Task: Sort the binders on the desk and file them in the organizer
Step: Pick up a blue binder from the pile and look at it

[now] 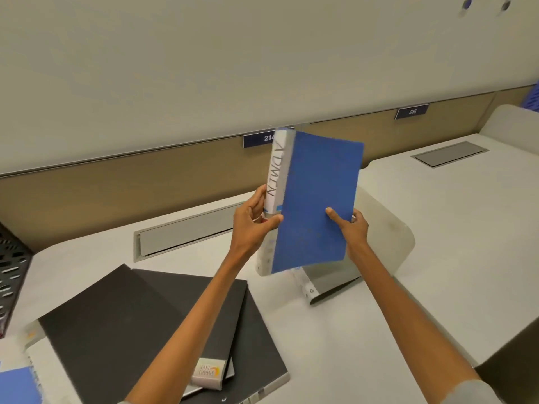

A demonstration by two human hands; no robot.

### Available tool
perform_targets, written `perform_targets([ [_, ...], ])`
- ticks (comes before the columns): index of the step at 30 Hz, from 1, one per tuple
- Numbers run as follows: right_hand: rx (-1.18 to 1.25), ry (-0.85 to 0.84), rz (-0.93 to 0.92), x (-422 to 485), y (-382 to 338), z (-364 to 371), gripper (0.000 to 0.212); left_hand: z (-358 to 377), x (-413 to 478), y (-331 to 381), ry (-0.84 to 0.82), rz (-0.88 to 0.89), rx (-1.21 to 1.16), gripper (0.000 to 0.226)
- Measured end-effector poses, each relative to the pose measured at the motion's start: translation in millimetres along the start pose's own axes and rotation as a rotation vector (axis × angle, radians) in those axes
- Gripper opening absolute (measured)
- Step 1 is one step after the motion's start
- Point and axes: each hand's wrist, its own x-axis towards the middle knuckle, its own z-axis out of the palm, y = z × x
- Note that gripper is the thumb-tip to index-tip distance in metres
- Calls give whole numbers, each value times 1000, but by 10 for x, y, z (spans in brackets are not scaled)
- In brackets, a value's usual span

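A blue binder with a white spine marked ADMIN is held upright above the desk in the middle of the head view. My left hand grips its spine side and my right hand holds its right edge, thumb on the cover. Two black binders lie stacked on the desk at lower left, under my left forearm. Another blue binder shows at the bottom left corner. A black mesh organizer stands at the left edge, mostly cut off.
The white desk has a grey cable flap behind the binders and another at the far right. A grey binder lies behind the held one. A beige partition with number plates runs along the back.
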Motion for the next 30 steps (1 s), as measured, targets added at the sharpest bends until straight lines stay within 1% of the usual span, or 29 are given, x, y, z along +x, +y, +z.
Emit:
perform_targets([
  [3,-103,5,27,268,47,-146,71,113,129,-270,37,-126,-62,80],
  [7,-274,-12,67,533,189,-254,88,256,199,-644,209,-342,-129,90],
  [9,-430,-18,67,621,271,-285,93,325,225,-851,268,-424,-173,93],
  [12,-694,-1,-18,716,418,-286,87,436,255,-1120,315,-561,-253,93],
  [13,-760,-17,-41,727,478,-268,86,491,248,-1196,317,-603,-267,93],
  [15,-831,-125,-33,727,606,-210,91,627,218,-1343,323,-664,-252,91],
  [16,-835,-193,-23,721,674,-175,93,689,201,-1417,333,-681,-248,88],
  [18,-841,-311,-20,699,797,-116,88,762,174,-1539,368,-688,-244,80],
  [20,-841,-381,-5,684,889,-80,83,761,183,-1609,386,-660,-157,75],
  [23,-837,-422,-1,671,988,-24,76,715,190,-1641,372,-599,56,67],
  [28,-916,-442,-47,672,1029,132,74,720,156,-1666,352,-518,171,57],
  [30,-936,-453,-59,663,1033,169,73,728,144,-1678,359,-522,181,63],
])
